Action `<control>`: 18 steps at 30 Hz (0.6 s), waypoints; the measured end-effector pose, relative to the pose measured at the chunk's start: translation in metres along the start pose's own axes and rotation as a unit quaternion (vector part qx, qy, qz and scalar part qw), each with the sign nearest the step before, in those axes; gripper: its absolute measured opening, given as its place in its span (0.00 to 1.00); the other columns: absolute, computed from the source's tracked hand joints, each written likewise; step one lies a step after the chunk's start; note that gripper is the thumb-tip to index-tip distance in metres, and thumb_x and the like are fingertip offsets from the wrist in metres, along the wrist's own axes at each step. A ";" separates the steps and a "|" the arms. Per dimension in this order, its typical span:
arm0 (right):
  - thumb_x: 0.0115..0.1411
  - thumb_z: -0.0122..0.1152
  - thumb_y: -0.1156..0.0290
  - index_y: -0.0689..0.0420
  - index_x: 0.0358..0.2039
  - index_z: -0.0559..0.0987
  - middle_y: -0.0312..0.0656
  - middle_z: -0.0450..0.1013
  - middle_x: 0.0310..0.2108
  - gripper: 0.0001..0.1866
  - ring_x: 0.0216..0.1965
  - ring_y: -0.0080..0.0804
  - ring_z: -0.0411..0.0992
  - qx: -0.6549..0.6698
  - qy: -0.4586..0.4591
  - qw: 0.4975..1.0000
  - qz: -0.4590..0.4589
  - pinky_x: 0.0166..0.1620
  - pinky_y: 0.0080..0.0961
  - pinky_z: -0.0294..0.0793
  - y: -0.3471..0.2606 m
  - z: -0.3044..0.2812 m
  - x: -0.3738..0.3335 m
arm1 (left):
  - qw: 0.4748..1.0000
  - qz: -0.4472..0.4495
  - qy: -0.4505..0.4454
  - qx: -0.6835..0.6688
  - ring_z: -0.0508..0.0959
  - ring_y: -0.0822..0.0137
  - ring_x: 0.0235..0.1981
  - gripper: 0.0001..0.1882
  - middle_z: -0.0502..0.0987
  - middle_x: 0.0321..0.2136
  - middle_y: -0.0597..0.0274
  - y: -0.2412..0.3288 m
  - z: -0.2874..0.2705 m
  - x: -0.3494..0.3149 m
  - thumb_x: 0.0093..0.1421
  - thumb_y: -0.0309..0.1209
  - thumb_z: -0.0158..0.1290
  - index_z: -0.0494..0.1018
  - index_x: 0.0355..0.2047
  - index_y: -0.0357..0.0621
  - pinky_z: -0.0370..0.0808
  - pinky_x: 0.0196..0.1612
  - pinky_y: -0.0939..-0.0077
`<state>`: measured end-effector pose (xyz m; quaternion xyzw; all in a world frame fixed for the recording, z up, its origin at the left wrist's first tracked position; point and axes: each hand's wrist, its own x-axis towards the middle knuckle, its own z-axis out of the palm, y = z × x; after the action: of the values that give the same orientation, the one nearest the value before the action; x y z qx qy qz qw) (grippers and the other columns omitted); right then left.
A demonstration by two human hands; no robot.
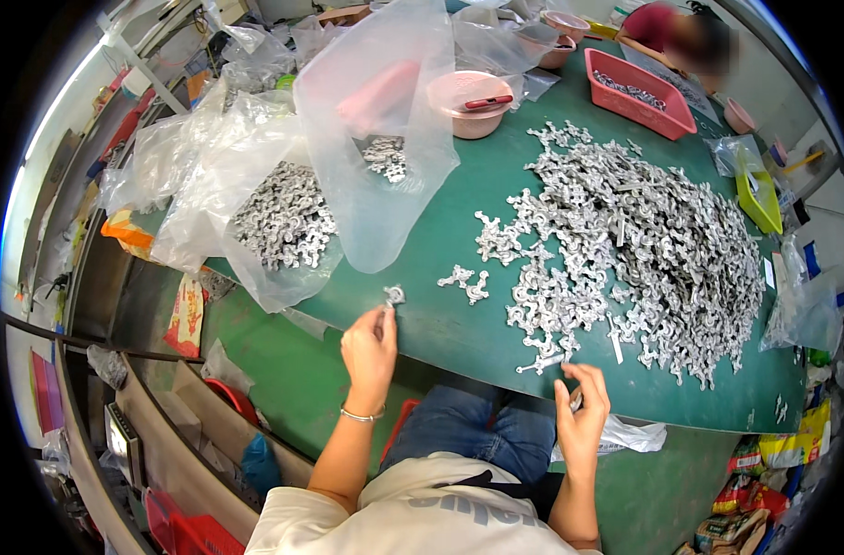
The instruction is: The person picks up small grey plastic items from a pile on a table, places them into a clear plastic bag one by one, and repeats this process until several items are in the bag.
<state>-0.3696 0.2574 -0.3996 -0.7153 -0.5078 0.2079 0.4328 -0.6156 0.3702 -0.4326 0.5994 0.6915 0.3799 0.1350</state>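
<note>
My left hand [369,350] is over the table's near edge, its fingertips pinched on a small silver metal casting [394,295] with a rounded end. My right hand [583,407] is at the near edge farther right, fingers curled. A greyish bit shows between its fingers, too small to name. Right at its fingertips, a thin silver casting [540,363] lies on the green tabletop [412,347]; whether they touch it I cannot tell. Beyond spreads a large heap of similar castings [662,250]. A few loose castings [463,282] lie between my hands and the heap.
Clear plastic bags [385,213] stand at left, beside more castings [288,217]. A pink bowl [468,97] with a red-handled tool is behind. At the far right are a pink tray [639,97], a yellow-green basket [759,199] and another person [671,37] bent over the table.
</note>
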 end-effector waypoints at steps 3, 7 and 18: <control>0.47 0.61 0.77 0.59 0.38 0.74 0.43 0.67 0.37 0.15 0.29 0.46 0.69 -0.115 0.007 0.993 0.024 0.30 0.33 0.68 -0.006 0.002 0.010 | 0.999 -0.010 -0.016 0.029 0.69 0.61 0.15 0.14 0.69 0.15 0.57 -0.005 -0.005 0.004 0.52 0.26 0.53 0.70 0.40 0.37 0.66 0.22 0.71; 0.47 0.60 0.77 0.57 0.41 0.73 0.41 0.65 0.41 0.18 0.28 0.46 0.70 -0.235 -0.018 0.971 -0.046 0.30 0.38 0.67 0.005 0.013 0.018 | 0.993 0.035 -0.016 -0.110 0.63 0.73 0.18 0.20 0.64 0.22 0.63 0.017 0.004 -0.019 0.50 0.20 0.54 0.66 0.45 0.38 0.65 0.22 0.80; 0.49 0.58 0.77 0.60 0.39 0.71 0.47 0.68 0.37 0.15 0.31 0.49 0.71 -0.209 0.035 0.977 -0.011 0.32 0.39 0.69 0.027 0.001 0.022 | 0.920 0.227 -0.271 -0.173 0.70 0.56 0.37 0.16 0.70 0.35 0.55 0.081 0.027 -0.064 0.47 0.23 0.57 0.70 0.39 0.39 0.68 0.41 0.69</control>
<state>-0.3471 0.2748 -0.4197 -0.7915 -0.5320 0.0670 0.2932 -0.5239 0.3198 -0.4120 0.7874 0.3979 0.3370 0.3287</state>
